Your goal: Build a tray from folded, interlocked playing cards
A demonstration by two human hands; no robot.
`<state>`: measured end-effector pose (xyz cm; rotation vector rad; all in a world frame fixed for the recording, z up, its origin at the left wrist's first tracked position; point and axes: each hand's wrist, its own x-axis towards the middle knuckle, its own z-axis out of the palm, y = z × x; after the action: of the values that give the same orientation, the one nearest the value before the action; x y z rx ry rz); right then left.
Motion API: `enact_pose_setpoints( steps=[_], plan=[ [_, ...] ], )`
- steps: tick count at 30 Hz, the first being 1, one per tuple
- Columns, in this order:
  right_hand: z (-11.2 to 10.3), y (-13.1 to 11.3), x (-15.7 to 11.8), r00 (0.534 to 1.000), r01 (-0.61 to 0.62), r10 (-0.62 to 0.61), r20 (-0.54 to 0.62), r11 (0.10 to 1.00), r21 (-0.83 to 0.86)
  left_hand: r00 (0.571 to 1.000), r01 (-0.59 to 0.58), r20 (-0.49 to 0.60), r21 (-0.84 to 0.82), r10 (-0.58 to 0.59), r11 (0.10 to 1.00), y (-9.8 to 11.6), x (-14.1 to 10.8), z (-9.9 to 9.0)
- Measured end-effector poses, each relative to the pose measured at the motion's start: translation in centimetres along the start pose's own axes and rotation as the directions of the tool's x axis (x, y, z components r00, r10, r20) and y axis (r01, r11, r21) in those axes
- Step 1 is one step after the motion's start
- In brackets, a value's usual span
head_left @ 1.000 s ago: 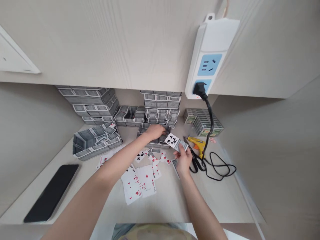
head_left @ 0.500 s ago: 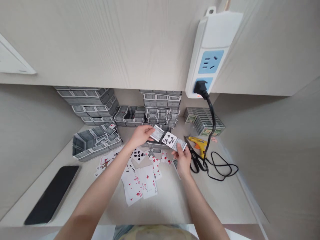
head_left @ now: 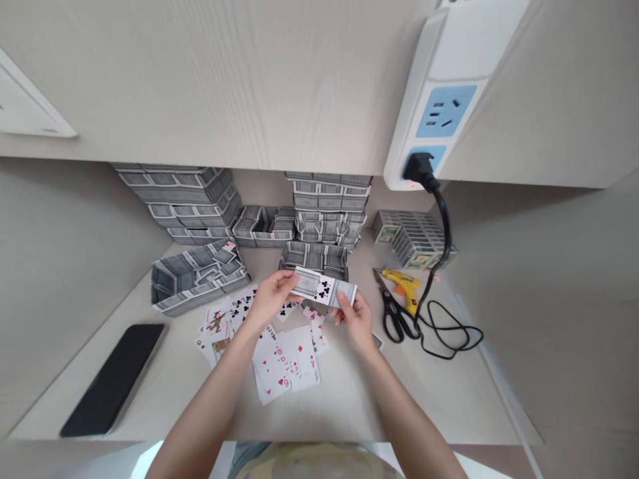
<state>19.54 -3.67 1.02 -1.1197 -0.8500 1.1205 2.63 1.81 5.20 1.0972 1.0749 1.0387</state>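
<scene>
My left hand (head_left: pixel 272 294) pinches a grey-backed playing card (head_left: pixel 306 283) at its left end. Closed on the other end of the row, my right hand (head_left: pixel 357 322) grips a grey-backed playing card (head_left: pixel 344 290) joined to a clubs card (head_left: pixel 324 290), face up. The left card's edge meets or overlaps the clubs card; which one I cannot tell. Behind them stands a low open box (head_left: pixel 314 256) built of grey-backed cards. Beneath my hands lie loose face-up cards (head_left: pixel 279 362), red and black suits, partly hidden by my left forearm.
Left are an open card-built box (head_left: pixel 172 286) and a black phone (head_left: pixel 114 380). Card stacks (head_left: pixel 329 199) line the back. A yellow glue gun (head_left: pixel 405 286), black scissors (head_left: pixel 395 318) and a looped cord lie right, near packed decks (head_left: pixel 419 238). A power strip (head_left: pixel 444 110) hangs above.
My hands have come closer together, and the left card now meets the clubs card held from the right. The held cards have moved slightly down, and the camera view has shifted a little.
</scene>
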Motion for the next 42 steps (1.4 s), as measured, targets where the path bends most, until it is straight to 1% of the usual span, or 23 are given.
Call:
enact_pose_setpoints(
  steps=[2,6,11,16,18,21,28,33,36,42],
  plan=[
    [0.0,0.0,0.0,1.000,-0.001,0.001,0.015,1.000,-0.003,1.000,-0.015,-0.019,-0.008,0.014,1.000,-0.4,-0.3,-0.3],
    [-0.2,-0.4,0.0,0.999,0.016,-0.015,-0.034,1.000,0.021,0.995,-0.057,-0.076,0.045,0.060,0.997,-1.0,-0.5,-1.0],
    [-0.3,-0.7,0.0,1.000,0.027,-0.026,-0.012,0.999,0.032,0.994,-0.099,-0.027,0.118,0.103,0.988,-1.1,-0.7,-1.5],
    [-0.3,-0.4,0.1,0.998,0.039,-0.038,-0.046,0.999,0.035,0.990,-0.098,-0.088,0.153,0.113,0.983,-1.3,-0.8,-1.8],
    [-0.3,-0.3,0.2,0.999,0.038,-0.037,-0.023,0.999,0.012,0.988,-0.098,-0.103,0.163,0.116,0.982,-1.5,-0.8,-2.0],
    [-0.1,-0.1,0.1,0.999,0.026,-0.025,0.037,0.999,-0.030,0.982,-0.114,-0.136,0.137,0.133,0.984,-1.8,-0.8,-1.9],
    [0.4,0.3,-0.4,0.987,0.007,0.005,0.158,0.997,-0.075,0.947,-0.179,-0.254,0.096,0.197,0.979,-2.5,-1.2,-0.8],
    [0.6,0.5,-0.6,0.975,-0.028,0.045,0.215,0.996,-0.083,0.938,-0.207,-0.267,0.080,0.221,0.975,-2.6,-1.3,-0.4],
    [0.5,0.5,-0.5,0.967,-0.020,0.047,0.252,0.994,-0.109,0.936,-0.209,-0.261,0.132,0.238,0.969,-2.3,-1.4,-0.4],
    [0.1,0.0,-0.4,0.950,-0.012,0.051,0.307,0.992,-0.127,0.917,-0.251,-0.214,0.349,0.337,0.903,-2.0,-2.0,-0.3]
  ],
)
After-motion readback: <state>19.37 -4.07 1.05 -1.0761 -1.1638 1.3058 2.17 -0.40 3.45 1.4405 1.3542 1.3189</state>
